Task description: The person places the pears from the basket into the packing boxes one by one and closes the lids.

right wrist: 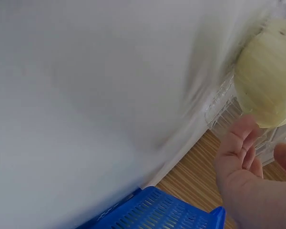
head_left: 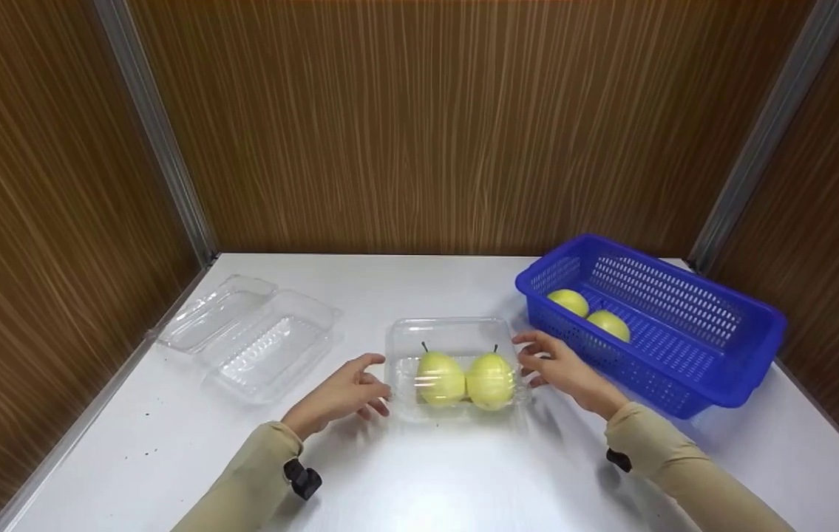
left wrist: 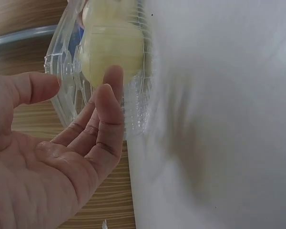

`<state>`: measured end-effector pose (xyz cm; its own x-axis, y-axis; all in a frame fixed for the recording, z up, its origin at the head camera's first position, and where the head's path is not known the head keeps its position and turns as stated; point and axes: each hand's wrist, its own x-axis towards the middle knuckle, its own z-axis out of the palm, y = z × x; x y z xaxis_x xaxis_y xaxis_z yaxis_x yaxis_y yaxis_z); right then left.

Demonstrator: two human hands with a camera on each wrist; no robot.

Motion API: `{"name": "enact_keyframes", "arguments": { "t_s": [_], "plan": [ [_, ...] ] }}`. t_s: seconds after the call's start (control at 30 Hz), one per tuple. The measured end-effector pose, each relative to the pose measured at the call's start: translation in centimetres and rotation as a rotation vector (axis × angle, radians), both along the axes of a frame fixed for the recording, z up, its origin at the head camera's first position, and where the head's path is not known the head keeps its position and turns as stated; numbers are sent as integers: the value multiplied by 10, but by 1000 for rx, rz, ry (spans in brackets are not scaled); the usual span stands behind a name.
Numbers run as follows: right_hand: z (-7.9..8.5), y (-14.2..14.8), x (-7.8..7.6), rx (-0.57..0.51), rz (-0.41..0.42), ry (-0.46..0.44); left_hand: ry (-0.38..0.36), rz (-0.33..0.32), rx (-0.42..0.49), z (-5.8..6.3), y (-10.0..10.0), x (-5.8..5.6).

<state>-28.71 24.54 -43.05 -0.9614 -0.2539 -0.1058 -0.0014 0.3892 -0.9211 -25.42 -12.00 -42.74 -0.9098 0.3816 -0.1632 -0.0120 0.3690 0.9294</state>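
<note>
Two yellow-green pears (head_left: 441, 378) with dark stems lie side by side inside a clear plastic clamshell box (head_left: 401, 332) in the middle of the table. Clear plastic with light reflections covers them from above. My left hand (head_left: 345, 393) is at the box's left side, its fingers loosely bent and the thumb apart from them. On the right side, my right hand (head_left: 563, 369) is in a similar pose, fingertips close to the box wall beside a pear (right wrist: 267, 76). Neither hand grips the box; whether the fingertips touch it is hard to tell.
A blue perforated basket (head_left: 748, 325) stands at the right, holding two more pears (head_left: 609, 325). Another clear clamshell box (head_left: 264, 355) lies opened flat at the left. Wood-patterned panels (head_left: 419, 133) enclose the white table (head_left: 419, 473) at the back and sides.
</note>
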Motion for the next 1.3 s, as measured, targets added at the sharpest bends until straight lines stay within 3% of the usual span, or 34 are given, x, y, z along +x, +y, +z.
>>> {"name": "enact_keyframes", "arguments": {
  "t_s": [0.13,0.3,0.43,0.6,0.83,1.3],
  "plan": [
    [1,3,9,1,42,-25,4,-14,-25,0,2,1],
    [4,6,19,-2,114,-89,-44,-19,-39,-1,4,3],
    [7,5,24,-3,168,-174,-86,-11,-9,-2,6,2],
    [6,3,26,-29,176,-236,-133,-2,71,-4,8,2],
    [3,2,27,-104,198,-263,-150,-4,120,-5,10,2],
    [4,3,26,-105,219,-252,-174,-4,169,-5,12,1]
  ]
}}
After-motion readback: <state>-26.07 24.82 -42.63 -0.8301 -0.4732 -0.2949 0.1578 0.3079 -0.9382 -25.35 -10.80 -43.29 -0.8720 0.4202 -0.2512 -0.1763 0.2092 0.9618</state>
